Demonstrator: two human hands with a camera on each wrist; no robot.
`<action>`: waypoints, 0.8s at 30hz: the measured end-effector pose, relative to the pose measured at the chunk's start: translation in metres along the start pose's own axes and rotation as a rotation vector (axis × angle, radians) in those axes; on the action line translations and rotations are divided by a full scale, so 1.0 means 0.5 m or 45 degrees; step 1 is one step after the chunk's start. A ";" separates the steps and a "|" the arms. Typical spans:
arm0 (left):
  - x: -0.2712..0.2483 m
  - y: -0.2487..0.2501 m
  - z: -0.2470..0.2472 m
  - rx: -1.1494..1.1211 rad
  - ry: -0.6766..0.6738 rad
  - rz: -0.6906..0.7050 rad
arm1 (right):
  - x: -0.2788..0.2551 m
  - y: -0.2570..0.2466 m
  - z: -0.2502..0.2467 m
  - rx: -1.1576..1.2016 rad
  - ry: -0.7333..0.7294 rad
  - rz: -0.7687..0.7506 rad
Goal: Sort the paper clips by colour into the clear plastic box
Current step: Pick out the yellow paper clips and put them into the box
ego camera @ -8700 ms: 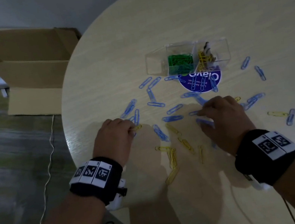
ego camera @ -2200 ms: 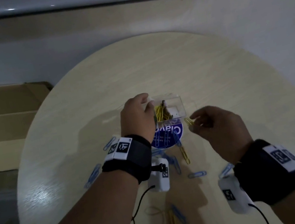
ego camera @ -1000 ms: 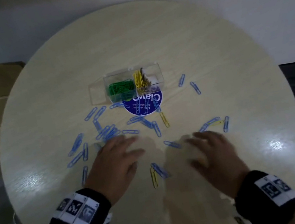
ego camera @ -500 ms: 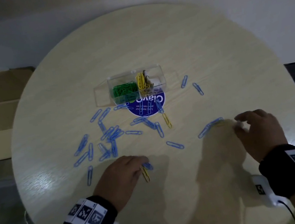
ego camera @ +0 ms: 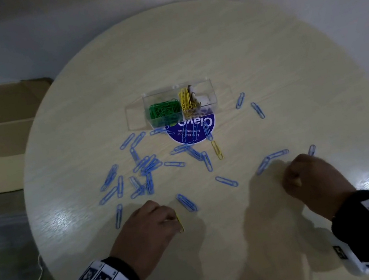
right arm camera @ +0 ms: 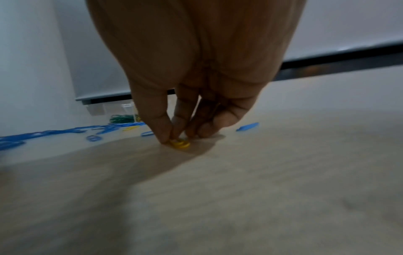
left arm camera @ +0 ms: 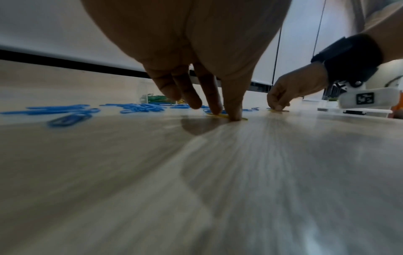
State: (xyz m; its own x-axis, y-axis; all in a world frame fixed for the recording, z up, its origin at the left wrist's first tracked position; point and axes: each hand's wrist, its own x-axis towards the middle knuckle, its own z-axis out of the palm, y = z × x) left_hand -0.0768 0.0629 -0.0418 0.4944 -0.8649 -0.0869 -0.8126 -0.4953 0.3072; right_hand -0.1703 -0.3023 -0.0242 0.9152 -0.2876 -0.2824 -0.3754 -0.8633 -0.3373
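Clear plastic box (ego camera: 165, 91): green and yellow heaps sitting apart (blue clips (ego camera: 149, 165) lying outside). Left hand (ego camera: 148, 230) is pinching a yellow clip (ego camera: 180, 224); right hand (ego camera: 308, 179) is pinching a second yellow clip (right arm camera: 181, 144).

Dim light, tabletop glare, blurred wrist views

Blue clips (ego camera: 148, 166), green clips (ego camera: 165, 111), yellow clips (ego camera: 217, 150) on a pale wood-grain table (ego camera: 277, 69).

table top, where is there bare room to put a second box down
Bare: the far half of the table behind the clear plastic box, and the near strip between the left hand and right hand. Crowded: blue paper clips fill the stretch from the box to the left hand.
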 end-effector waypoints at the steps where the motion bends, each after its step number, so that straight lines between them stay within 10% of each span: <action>1: -0.002 0.001 -0.002 -0.002 -0.010 -0.009 | -0.006 -0.002 0.005 0.070 -0.014 0.006; 11: 0.003 -0.021 -0.023 -0.148 -0.103 -0.284 | -0.006 -0.051 0.004 0.027 -0.327 0.045; 24: 0.043 -0.093 -0.032 -0.392 0.297 -0.984 | 0.193 -0.229 0.030 0.287 -0.011 0.273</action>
State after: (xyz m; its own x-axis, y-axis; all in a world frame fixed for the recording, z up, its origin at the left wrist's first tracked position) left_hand -0.0236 0.0686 -0.0426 0.9521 -0.2387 -0.1912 -0.1188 -0.8647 0.4880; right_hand -0.0410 -0.2250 -0.0263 0.8105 -0.4490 -0.3762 -0.5840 -0.6694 -0.4593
